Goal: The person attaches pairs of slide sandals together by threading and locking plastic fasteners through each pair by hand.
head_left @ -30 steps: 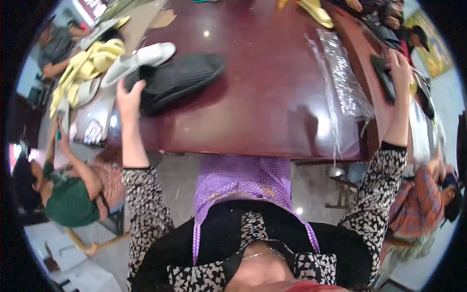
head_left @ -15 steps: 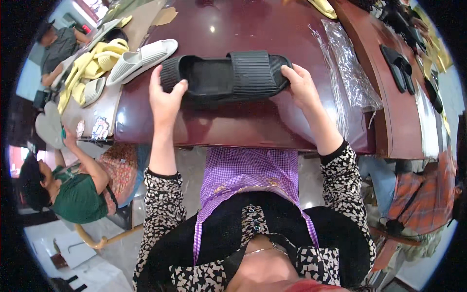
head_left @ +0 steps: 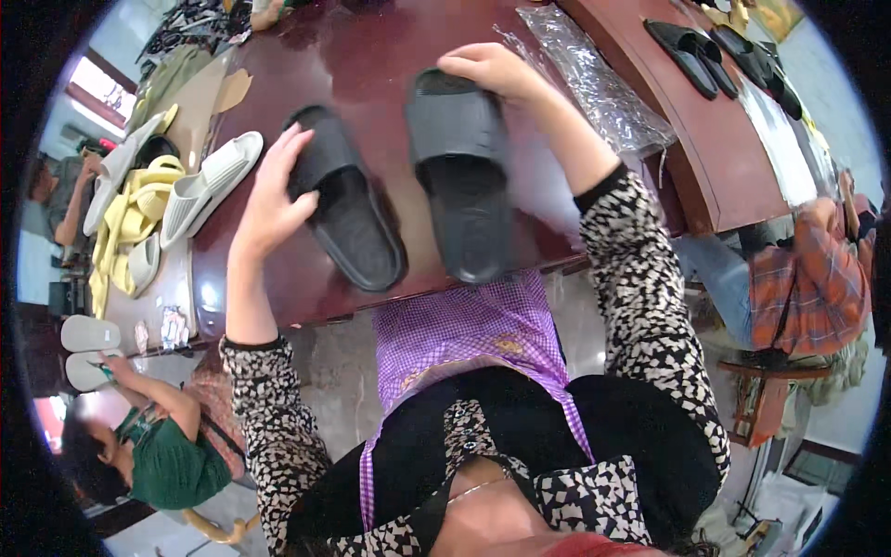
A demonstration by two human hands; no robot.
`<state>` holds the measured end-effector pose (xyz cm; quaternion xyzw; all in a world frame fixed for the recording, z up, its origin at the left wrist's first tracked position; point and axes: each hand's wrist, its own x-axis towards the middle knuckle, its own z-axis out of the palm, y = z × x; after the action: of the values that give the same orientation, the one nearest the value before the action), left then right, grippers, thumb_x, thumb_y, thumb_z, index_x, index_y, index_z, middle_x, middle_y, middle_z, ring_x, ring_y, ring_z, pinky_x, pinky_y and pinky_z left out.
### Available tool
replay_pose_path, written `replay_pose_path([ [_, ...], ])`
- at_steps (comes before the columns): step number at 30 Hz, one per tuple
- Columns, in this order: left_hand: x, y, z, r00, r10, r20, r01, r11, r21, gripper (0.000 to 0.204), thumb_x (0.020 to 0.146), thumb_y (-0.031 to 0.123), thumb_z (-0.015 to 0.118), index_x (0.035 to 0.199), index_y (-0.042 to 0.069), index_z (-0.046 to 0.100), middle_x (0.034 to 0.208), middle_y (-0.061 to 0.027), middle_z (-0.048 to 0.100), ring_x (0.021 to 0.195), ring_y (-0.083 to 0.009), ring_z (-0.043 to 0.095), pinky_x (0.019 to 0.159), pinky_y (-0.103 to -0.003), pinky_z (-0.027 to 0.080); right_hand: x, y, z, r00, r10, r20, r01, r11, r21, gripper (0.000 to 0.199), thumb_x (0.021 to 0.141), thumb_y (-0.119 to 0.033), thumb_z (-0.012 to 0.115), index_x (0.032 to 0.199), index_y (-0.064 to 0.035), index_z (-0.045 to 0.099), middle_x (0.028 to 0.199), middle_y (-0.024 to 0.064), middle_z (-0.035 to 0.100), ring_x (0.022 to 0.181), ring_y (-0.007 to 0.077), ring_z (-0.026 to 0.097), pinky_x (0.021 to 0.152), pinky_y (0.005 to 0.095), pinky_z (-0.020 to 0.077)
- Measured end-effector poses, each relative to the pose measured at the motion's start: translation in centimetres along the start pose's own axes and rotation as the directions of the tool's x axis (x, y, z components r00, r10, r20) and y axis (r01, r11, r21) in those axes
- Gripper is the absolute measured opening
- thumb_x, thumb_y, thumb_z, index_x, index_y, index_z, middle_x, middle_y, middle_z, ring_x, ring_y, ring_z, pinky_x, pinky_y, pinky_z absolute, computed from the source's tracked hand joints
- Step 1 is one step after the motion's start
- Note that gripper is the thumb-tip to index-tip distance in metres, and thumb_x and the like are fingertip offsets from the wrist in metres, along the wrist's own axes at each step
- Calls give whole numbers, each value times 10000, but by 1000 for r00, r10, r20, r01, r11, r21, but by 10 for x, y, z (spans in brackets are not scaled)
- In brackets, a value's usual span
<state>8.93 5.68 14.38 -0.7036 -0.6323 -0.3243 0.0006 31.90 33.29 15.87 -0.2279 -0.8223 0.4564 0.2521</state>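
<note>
Two black slide slippers lie before me over the table's near part, toes away from me and heels toward me. My left hand has its fingers on the outer edge of the left slipper, at the strap, with the thumb by the foot opening. At the toe of the right slipper, my right hand grips the front end between thumb and fingers. This slipper stands nearly straight, while the left one is turned with its heel toward the middle. The fingers' undersides are hidden.
Grey slippers and yellow slippers are piled at left. A clear plastic bag lies at the right, by a raised brown ledge with more black slippers. People sit at left, one holding grey soles, and at right.
The black footwear, held sideways as one long shape between both hands, is now two separate slippers side by side, toes away. My view has shifted, and the right hand has moved farther up.
</note>
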Motion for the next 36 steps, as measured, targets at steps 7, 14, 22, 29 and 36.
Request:
replay_pose_path([
  [7,-2,27,3,986,-40,-162,50,997,56,572,721,107,666,1258,22,488,1325,-194,460,1251,-316,434,1036,-377,356,25,36,-47,729,-113,-675,-31,980,-198,439,788,-278,679,1091,36,631,984,164,681,906,205,644,828,318,484],
  [14,16,39,23,983,-110,-145,83,981,-178,373,760,72,653,1114,-9,571,1102,-166,595,1009,-290,591,870,-351,471,1,133,-90,549,427,-719,-239,904,354,306,794,-171,636,1030,24,656,795,105,655,600,123,577,520,271,472],
  [22,121,79,78,996,-47,-73,22,952,-306,283,799,129,641,1042,-12,613,859,-121,635,777,-223,636,727,-316,504,4,98,-47,776,-65,-627,44,998,-50,202,826,-114,627,981,3,682,767,78,675,651,111,607,600,250,488],
  [29,209,46,163,759,-540,363,546,225,-807,186,854,136,623,971,-7,634,774,-68,641,640,-140,592,548,-266,488,-14,72,1,824,-150,-546,13,969,-245,163,839,-121,617,961,-58,704,817,102,697,722,150,656,666,256,500],
  [36,210,36,187,667,-621,412,524,-3,-852,52,810,72,640,806,26,615,703,-75,623,537,-137,563,419,-274,453,-24,75,7,839,-206,-504,-11,919,-393,169,807,-179,632,918,-73,702,865,131,680,801,289,642,735,350,495],
])
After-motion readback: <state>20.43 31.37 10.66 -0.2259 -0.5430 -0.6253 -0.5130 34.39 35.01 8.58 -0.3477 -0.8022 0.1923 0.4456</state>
